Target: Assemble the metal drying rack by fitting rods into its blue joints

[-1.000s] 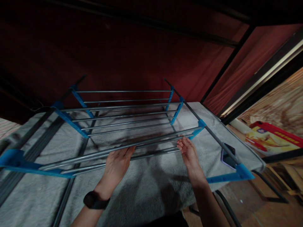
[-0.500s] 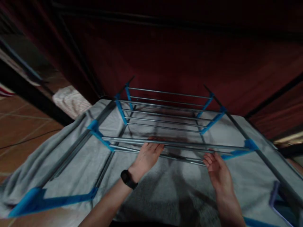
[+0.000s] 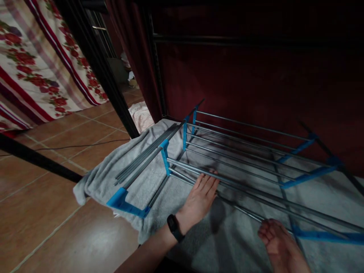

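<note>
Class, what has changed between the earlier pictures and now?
The view has swung left, showing the floral cloth plainly and losing the phone. The right hand has lowered from the upper front rods to beside the lower front rod. The left hand stays over the upper front rods; the rack remains on the grey blanket.

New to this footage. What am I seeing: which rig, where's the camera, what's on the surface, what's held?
No machine here: these are a person's bare hands, seen by one camera worn on the head, looking forward and down. A gray cloth bears a rack frame of gray tubes and blue brackets. Several loose tubes lie along its left side. The left hand, wearing a black wristband, rests over the front tubes. The right hand is by a lower tube; whether either grips firmly, I can't tell.
</note>
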Demonstrator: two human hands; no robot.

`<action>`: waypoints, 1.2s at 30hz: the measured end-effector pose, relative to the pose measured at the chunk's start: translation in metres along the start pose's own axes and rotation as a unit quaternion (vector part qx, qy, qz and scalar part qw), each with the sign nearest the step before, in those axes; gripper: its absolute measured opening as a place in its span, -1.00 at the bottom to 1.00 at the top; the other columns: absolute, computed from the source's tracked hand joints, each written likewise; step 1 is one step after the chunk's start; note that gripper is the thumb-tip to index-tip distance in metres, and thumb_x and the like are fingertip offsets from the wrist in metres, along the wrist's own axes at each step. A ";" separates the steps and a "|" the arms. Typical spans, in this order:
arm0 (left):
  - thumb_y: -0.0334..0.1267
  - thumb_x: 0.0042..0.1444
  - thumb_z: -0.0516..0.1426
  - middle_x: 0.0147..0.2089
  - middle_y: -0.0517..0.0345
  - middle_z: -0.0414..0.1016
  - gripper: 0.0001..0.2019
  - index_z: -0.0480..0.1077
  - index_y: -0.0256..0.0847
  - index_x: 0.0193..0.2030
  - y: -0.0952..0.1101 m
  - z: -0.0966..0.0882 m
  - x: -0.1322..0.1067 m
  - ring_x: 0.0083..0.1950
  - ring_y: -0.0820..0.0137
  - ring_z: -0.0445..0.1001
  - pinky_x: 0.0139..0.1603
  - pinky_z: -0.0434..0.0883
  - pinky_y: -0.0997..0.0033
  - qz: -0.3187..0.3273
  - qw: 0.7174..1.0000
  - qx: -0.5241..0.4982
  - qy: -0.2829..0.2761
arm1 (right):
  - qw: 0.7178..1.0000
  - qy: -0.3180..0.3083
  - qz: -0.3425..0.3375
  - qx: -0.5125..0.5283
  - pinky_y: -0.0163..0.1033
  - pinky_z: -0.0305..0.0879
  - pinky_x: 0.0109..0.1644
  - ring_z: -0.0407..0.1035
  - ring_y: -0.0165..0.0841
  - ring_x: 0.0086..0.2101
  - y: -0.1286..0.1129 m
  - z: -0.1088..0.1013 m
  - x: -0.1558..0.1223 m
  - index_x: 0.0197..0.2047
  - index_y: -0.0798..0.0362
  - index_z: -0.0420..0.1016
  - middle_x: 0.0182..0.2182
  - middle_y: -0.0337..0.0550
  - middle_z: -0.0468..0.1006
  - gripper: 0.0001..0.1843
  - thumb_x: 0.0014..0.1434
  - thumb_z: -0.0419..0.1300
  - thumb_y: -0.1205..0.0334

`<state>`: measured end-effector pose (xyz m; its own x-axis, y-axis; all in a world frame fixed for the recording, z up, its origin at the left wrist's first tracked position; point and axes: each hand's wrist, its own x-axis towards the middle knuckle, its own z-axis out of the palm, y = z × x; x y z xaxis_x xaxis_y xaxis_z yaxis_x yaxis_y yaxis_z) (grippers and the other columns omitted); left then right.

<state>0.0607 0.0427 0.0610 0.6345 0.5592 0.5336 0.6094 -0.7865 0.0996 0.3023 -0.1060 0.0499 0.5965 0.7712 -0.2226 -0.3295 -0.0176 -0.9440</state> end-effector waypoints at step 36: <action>-0.19 0.25 0.16 0.30 -0.13 0.43 -0.56 0.34 -0.17 0.25 -0.108 -0.035 -0.009 0.37 0.12 0.35 0.42 0.26 0.04 -0.425 0.800 -0.219 0.363 | 0.480 -0.047 -0.638 -0.600 -0.06 0.28 0.03 0.47 -0.19 -0.21 -0.061 0.057 0.060 0.21 0.05 0.43 -0.18 -0.09 0.63 -0.66 0.47 0.04 0.17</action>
<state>-0.0272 0.1138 0.0748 -0.4597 0.7662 0.4490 0.3492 -0.3089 0.8847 0.3166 -0.0220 0.1085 -0.3025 0.6662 0.6817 0.9530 0.1969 0.2304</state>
